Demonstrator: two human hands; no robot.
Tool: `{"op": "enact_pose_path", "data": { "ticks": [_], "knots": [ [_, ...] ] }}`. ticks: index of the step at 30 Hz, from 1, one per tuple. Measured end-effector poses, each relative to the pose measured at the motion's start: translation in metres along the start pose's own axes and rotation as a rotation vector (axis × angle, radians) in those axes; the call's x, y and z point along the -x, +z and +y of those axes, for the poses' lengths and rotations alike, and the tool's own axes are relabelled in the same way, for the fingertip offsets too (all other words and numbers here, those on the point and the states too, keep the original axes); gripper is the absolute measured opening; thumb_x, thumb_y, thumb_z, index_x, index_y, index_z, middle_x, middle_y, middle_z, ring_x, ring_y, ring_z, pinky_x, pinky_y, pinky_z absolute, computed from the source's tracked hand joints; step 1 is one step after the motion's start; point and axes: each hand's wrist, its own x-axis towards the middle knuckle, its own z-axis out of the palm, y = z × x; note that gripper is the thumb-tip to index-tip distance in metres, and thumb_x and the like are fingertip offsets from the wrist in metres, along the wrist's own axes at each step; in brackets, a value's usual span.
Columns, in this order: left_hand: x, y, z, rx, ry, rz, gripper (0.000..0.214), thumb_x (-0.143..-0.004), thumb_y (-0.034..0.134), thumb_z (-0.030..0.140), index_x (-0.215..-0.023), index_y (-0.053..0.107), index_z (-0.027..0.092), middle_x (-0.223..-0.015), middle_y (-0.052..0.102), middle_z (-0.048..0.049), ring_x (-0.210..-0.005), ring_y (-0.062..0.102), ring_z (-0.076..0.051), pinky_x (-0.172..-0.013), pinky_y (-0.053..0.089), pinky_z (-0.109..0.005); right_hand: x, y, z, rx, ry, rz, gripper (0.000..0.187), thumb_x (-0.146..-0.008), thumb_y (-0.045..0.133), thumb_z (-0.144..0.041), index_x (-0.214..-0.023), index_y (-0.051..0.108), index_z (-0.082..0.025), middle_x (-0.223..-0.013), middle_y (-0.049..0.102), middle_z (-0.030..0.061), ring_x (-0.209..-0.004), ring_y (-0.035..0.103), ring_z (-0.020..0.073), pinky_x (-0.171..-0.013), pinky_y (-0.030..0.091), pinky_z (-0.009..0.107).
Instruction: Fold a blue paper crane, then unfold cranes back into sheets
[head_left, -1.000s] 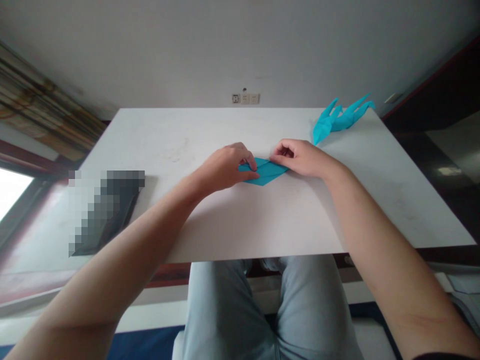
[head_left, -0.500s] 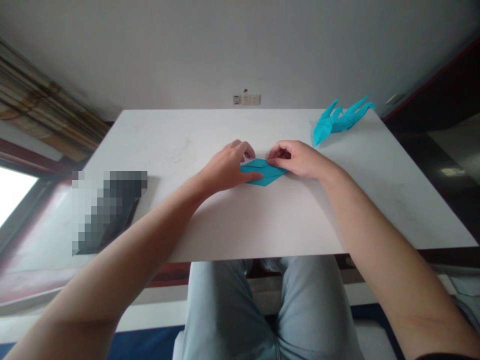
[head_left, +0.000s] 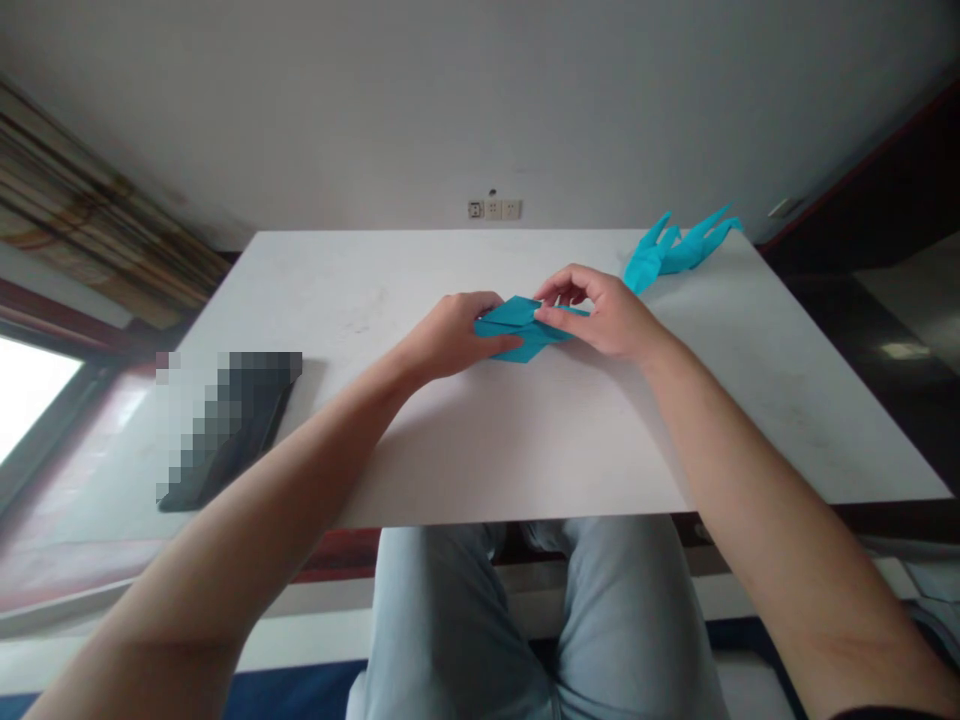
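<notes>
A folded piece of blue origami paper (head_left: 517,312), long and pointed with layered flaps, is between my two hands over the middle of the white table. My left hand (head_left: 457,333) grips its left end, thumb on the near face and fingers behind the far edge. With thumb and fingertips, my right hand (head_left: 592,305) pinches the paper near its right side. The paper's right tip shows partly beneath that hand. Some of the left end is hidden by my left hand.
Blue folded paper cranes (head_left: 679,248) stand at the table's far right. A dark, partly pixelated device (head_left: 240,440) rests at the left. The white table (head_left: 480,450) ends just in front of my legs. Wall sockets (head_left: 493,210) lie beyond its far edge.
The paper appears slightly raised and tilted, its upper flap showing wider. My right hand has shifted its fingers along the top edge. The whole view has moved a little.
</notes>
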Motion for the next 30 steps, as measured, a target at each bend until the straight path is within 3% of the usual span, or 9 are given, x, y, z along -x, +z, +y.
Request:
{"op": "enact_pose_path", "data": {
  "ticks": [4, 9, 14, 19, 24, 27, 30],
  "knots": [
    [0.001, -0.002, 0.005, 0.006, 0.029, 0.035, 0.033, -0.086, 0.085, 0.048, -0.082, 0.066, 0.021, -0.074, 0.065, 0.0019, -0.074, 0.055, -0.016, -0.069, 0.036, -0.03, 0.001, -0.001, -0.002, 0.086, -0.02, 0.0, 0.044, -0.092, 0.088, -0.069, -0.108, 0.085, -0.028, -0.114, 0.08, 0.0094, -0.101, 0.072, 0.0289, -0.096, 0.058, 0.048],
    [0.004, -0.006, 0.011, 0.016, 0.07, -0.01, 0.034, -0.087, 0.084, 0.046, -0.079, 0.061, 0.022, -0.071, 0.06, 0.0032, -0.072, 0.052, -0.015, -0.069, 0.036, -0.03, 0.002, -0.004, -0.007, 0.054, 0.033, -0.042, 0.058, -0.092, 0.083, -0.08, -0.117, 0.087, -0.027, -0.114, 0.084, 0.0104, -0.103, 0.075, 0.0318, -0.1, 0.059, 0.051],
    [0.008, -0.011, 0.016, 0.035, 0.091, -0.092, 0.031, -0.087, 0.081, 0.047, -0.082, 0.063, 0.022, -0.071, 0.061, 0.0035, -0.071, 0.053, -0.015, -0.068, 0.037, -0.029, 0.003, -0.009, -0.011, 0.13, -0.012, -0.13, 0.046, -0.094, 0.084, -0.072, -0.111, 0.089, -0.029, -0.118, 0.083, 0.0106, -0.111, 0.072, 0.0344, -0.109, 0.054, 0.055],
    [0.011, -0.01, 0.018, 0.06, 0.126, -0.148, 0.033, -0.086, 0.084, 0.046, -0.082, 0.062, 0.022, -0.073, 0.061, 0.0039, -0.069, 0.05, -0.013, -0.067, 0.037, -0.029, 0.004, -0.014, -0.01, 0.208, -0.083, -0.171, 0.034, -0.094, 0.087, -0.064, -0.104, 0.087, -0.031, -0.126, 0.081, 0.0087, -0.126, 0.065, 0.037, -0.125, 0.038, 0.063],
    [0.012, -0.009, 0.017, 0.033, 0.157, -0.132, 0.032, -0.088, 0.084, 0.046, -0.081, 0.064, 0.022, -0.07, 0.06, 0.0049, -0.066, 0.047, -0.013, -0.066, 0.036, -0.029, 0.003, -0.012, -0.016, 0.178, -0.092, -0.249, 0.039, -0.093, 0.088, -0.069, -0.092, 0.083, -0.03, -0.098, 0.08, 0.0045, -0.103, 0.064, 0.0308, -0.115, 0.041, 0.057],
    [0.012, -0.009, 0.018, -0.039, 0.169, -0.103, 0.032, -0.093, 0.082, 0.047, -0.08, 0.068, 0.022, -0.066, 0.061, 0.0042, -0.065, 0.049, -0.013, -0.067, 0.037, -0.03, 0.002, -0.009, -0.025, 0.203, -0.128, -0.201, 0.044, -0.096, 0.084, -0.073, -0.088, 0.081, -0.03, -0.091, 0.077, 0.0041, -0.097, 0.062, 0.0296, -0.11, 0.041, 0.055],
    [0.013, -0.007, 0.019, -0.153, 0.2, 0.003, 0.024, -0.098, 0.077, 0.044, -0.088, 0.077, 0.022, -0.073, 0.071, 0.0005, -0.07, 0.058, -0.016, -0.071, 0.042, -0.032, 0.002, -0.008, -0.033, 0.251, -0.168, -0.155, 0.043, -0.098, 0.083, -0.071, -0.087, 0.08, -0.03, -0.09, 0.076, 0.0051, -0.1, 0.062, 0.0316, -0.11, 0.04, 0.055]
  ]
}}
